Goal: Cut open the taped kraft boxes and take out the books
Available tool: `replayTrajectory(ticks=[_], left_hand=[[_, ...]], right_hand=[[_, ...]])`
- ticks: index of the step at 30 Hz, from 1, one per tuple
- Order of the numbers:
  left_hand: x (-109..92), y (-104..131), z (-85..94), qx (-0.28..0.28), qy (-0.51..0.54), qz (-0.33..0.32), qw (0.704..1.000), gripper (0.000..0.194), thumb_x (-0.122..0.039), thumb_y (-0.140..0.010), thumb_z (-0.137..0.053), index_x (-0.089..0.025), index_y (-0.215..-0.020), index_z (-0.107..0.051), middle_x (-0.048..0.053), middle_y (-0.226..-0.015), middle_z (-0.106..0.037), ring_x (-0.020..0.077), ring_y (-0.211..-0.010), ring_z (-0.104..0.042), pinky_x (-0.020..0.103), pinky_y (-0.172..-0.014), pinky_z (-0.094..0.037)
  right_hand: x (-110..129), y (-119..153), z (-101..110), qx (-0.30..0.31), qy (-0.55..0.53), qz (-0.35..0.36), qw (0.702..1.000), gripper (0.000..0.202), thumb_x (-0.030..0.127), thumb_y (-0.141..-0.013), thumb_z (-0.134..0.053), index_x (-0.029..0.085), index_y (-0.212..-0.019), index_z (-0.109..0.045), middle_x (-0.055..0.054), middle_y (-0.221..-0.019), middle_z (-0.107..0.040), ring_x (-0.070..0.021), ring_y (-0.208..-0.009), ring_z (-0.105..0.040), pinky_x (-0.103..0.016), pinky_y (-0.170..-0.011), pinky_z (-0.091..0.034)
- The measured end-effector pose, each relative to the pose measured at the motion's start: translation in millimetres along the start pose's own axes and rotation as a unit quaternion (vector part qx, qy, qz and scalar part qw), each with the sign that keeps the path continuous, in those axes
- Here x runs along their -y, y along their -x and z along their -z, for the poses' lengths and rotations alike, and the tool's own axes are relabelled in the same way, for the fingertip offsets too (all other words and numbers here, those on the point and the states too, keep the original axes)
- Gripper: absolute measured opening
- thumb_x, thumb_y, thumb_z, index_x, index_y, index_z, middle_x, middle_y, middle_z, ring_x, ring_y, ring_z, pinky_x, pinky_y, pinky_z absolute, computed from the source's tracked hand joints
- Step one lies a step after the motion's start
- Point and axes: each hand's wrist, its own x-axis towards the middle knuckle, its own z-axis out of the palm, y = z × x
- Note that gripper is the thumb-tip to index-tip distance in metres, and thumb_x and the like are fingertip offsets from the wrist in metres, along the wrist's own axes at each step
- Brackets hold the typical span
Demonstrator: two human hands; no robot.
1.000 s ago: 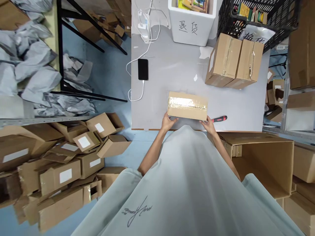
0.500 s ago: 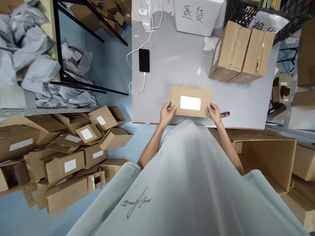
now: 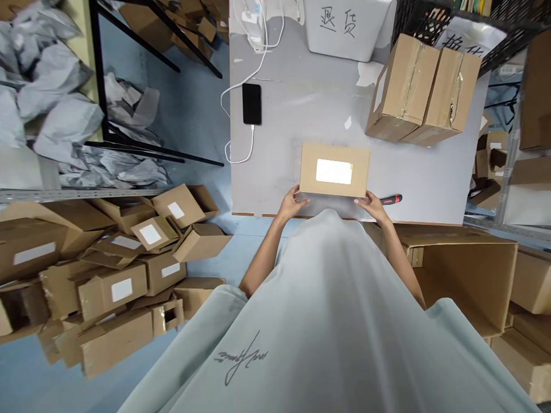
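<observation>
A small brown cardboard box (image 3: 334,186) with a white label (image 3: 334,171) lies near the table's front edge, label side up. My left hand (image 3: 293,205) is at its near left corner, thumb and fingers apart, the fingertips close to the cardboard. At the near right corner is my right hand (image 3: 373,206), its fingers also spread and its thumb off the box. Whether any fingertip still touches the box, I cannot tell. Just right of my right hand lies a red-and-black utility knife (image 3: 391,199), not held.
Two taped cartons (image 3: 424,92) stand at the table's back right, by a white bin (image 3: 348,28). A phone (image 3: 252,104) on a white cable lies left on the grey table (image 3: 293,115). Opened boxes (image 3: 116,281) pile up at left; a large open carton (image 3: 465,281) is at right.
The labelled box has shifted slightly away from me. My thumbs have come off its face, and both hands have gone from gripping its ends to spread fingers at its near corners.
</observation>
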Motion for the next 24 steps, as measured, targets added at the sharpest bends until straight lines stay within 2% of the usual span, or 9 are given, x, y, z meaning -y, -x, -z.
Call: replayTrajectory(ticks=[3, 8, 12, 16, 21, 24], left_hand=[[-0.1, -1.6, -5.3, -0.015, -0.021, 0.000, 1.000, 0.075, -0.032, -0.073, -0.093, -0.024, -0.145, -0.071, 0.017, -0.155, -0.070, 0.0352, -0.139, -0.072, 0.055, -0.115, -0.064], [-15.1, 5.9, 0.0, -0.071, -0.048, -0.053, 0.995, 0.055, -0.033, -0.081, -0.088, -0.021, -0.134, -0.078, 0.014, -0.139, -0.074, 0.0324, -0.133, -0.073, 0.050, -0.115, -0.064], [-37.0, 17.1, 13.5, -0.104, -0.054, -0.141, 0.983, 0.040, -0.041, -0.096, -0.079, -0.019, -0.130, -0.081, 0.011, -0.127, -0.074, 0.0271, -0.122, -0.076, 0.043, -0.111, -0.065], [-52.0, 22.7, 19.6, -0.129, -0.083, -0.170, 0.973, 0.037, -0.048, -0.105, -0.073, -0.019, -0.124, -0.086, 0.009, -0.113, -0.075, 0.0254, -0.110, -0.076, 0.039, -0.103, -0.066], [-47.7, 19.6, 10.8, -0.126, -0.075, -0.142, 0.979, 0.035, -0.047, -0.105, -0.074, -0.018, -0.118, -0.087, 0.009, -0.108, -0.077, 0.0261, -0.104, -0.076, 0.041, -0.103, -0.064], [-38.9, 16.3, 5.1, -0.126, -0.065, -0.143, 0.979, 0.038, -0.049, -0.105, -0.073, -0.018, -0.122, -0.086, 0.011, -0.116, -0.079, 0.0268, -0.112, -0.076, 0.040, -0.107, -0.063]], right_hand=[[-3.7, 5.6, -7.9, -0.001, 0.006, 0.000, 1.000, 0.092, 0.080, -0.060, -0.099, 0.026, -0.133, -0.082, -0.013, -0.155, -0.075, -0.0433, -0.147, -0.067, -0.066, -0.128, -0.053], [2.6, 11.8, -11.3, -0.049, 0.039, 0.066, 0.996, 0.076, 0.088, -0.077, -0.082, 0.023, -0.115, -0.086, -0.017, -0.146, -0.076, -0.0399, -0.145, -0.066, -0.060, -0.123, -0.058], [23.0, 14.3, -3.6, -0.114, 0.061, 0.134, 0.983, 0.070, 0.085, -0.093, -0.071, 0.022, -0.117, -0.088, -0.018, -0.131, -0.080, -0.0374, -0.134, -0.070, -0.055, -0.118, -0.060], [41.5, 8.2, 3.3, -0.166, 0.098, 0.153, 0.969, 0.066, 0.083, -0.100, -0.065, 0.024, -0.118, -0.090, -0.013, -0.114, -0.082, -0.0358, -0.120, -0.074, -0.055, -0.113, -0.061], [38.5, -7.7, 6.5, -0.166, 0.150, 0.145, 0.964, 0.067, 0.084, -0.101, -0.061, 0.025, -0.102, -0.091, -0.012, -0.100, -0.084, -0.0366, -0.109, -0.076, -0.056, -0.112, -0.060], [26.7, -14.3, 10.3, -0.145, 0.155, 0.139, 0.967, 0.069, 0.085, -0.100, -0.060, 0.024, -0.105, -0.090, -0.014, -0.108, -0.086, -0.0380, -0.115, -0.075, -0.058, -0.116, -0.058]])
